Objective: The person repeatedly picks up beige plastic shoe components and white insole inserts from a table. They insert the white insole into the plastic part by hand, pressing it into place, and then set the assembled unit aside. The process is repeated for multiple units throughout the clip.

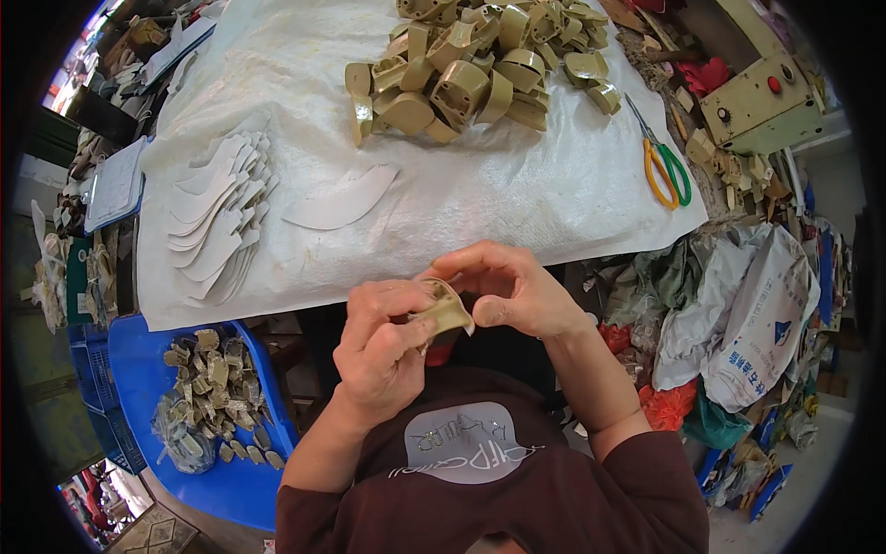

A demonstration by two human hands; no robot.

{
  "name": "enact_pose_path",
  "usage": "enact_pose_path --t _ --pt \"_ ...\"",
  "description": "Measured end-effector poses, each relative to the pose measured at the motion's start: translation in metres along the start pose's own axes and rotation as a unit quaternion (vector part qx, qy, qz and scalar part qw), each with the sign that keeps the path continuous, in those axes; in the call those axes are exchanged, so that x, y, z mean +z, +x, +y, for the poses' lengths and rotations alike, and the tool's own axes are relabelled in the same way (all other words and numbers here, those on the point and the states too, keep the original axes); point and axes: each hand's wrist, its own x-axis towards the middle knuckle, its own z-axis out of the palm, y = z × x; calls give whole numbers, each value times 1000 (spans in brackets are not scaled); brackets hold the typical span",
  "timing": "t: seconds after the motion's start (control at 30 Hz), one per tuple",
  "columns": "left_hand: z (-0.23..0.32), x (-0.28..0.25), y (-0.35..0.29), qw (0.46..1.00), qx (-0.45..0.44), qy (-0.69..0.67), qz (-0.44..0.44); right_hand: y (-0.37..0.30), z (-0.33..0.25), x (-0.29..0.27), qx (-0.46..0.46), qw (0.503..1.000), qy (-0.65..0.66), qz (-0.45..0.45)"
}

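We pinch a tan heel (447,312) w/ both hands.
Left hand (383,346) & right hand (512,291) grip it, hiding most; table edge (305,300) just beyond.

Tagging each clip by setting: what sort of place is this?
Probably a small shoe-parts workshop: a heap of tan moulded heel pieces, a stack of white cut-out pieces on the covered workbench, and scrap bags alongside.

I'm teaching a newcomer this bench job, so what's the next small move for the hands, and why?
Probably press the white strip's loose end down onto the tan heel piece: the left hand grips the piece while the right hand pinches at its curved top edge, where the strip seems only partly wrapped.
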Motion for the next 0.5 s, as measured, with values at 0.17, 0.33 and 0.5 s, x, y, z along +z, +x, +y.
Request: enact_pose_path --t 0.17,0.33,0.5 --pt "3 5 2 991 21 127 30 -7 12 22 -116 981 -140 66" --pt "3 14 4 984 49 160 60 -6 17 37 -172 962 -156 142" --pt "4 13 0 997 4 50 52 -4 25 25 -137 973 32 185"
